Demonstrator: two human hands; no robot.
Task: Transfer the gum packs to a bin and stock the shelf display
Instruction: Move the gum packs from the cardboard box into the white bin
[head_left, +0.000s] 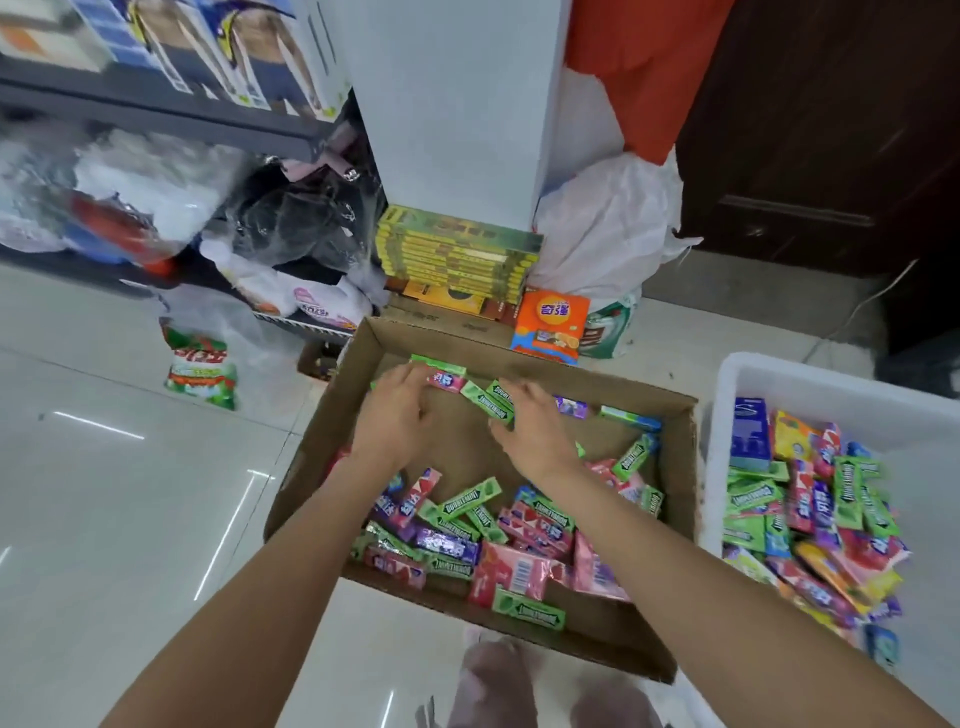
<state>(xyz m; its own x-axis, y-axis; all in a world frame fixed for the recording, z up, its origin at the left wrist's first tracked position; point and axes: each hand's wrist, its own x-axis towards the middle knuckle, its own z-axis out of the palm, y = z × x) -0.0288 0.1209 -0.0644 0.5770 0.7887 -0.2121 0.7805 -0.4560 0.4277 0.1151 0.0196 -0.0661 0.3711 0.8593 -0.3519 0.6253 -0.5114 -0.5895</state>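
Both hands reach into the far end of the shallow brown cardboard box (649, 660) on the pale tiled floor. The left hand (397, 415) curls its fingers over a pink gum pack (447, 381) beside a green one. The right hand (530, 426) grips a green Doublemint gum pack (488, 402). Loose green, pink and purple gum packs (493, 530) lie heaped at the box's near end. To the right, the white plastic bin (810, 379) holds more mixed packs.
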